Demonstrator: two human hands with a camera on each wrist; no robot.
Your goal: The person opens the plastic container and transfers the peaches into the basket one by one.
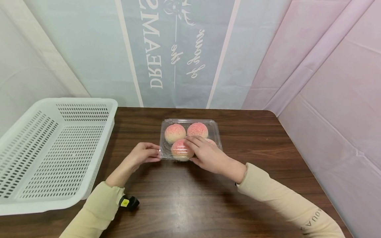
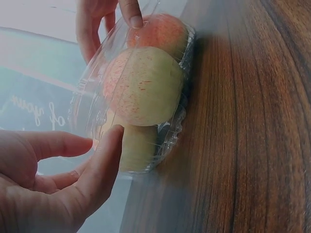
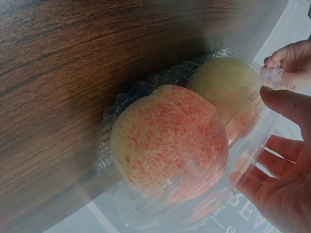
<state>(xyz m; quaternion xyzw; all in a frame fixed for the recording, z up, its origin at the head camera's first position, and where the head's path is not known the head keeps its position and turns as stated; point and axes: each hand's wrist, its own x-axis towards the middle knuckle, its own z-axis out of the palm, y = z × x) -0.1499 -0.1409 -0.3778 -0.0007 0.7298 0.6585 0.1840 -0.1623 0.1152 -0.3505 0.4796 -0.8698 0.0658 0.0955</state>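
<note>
Several peaches [image 1: 175,133], pink on top and pale below, sit inside a clear plastic clamshell box [image 1: 215,133]. My left hand [image 1: 144,153] pinches the box's front left corner between thumb and fingers. The right hand [image 1: 208,154] reaches over the front of the box, its fingers on the clear lid above the front peaches and its thumb at the front edge. In the right wrist view, a large peach [image 3: 167,143] shows through the plastic beside the right hand [image 3: 284,174]. The front right peach is partly hidden under this hand in the head view.
A white perforated plastic basket [image 1: 102,145] stands on the left of the dark wood-grain table [image 1: 178,205]. Behind the table hangs a pale blue cloth [image 1: 190,96] with mirrored lettering, and a pinkish cloth [image 1: 333,109] hangs along the right side.
</note>
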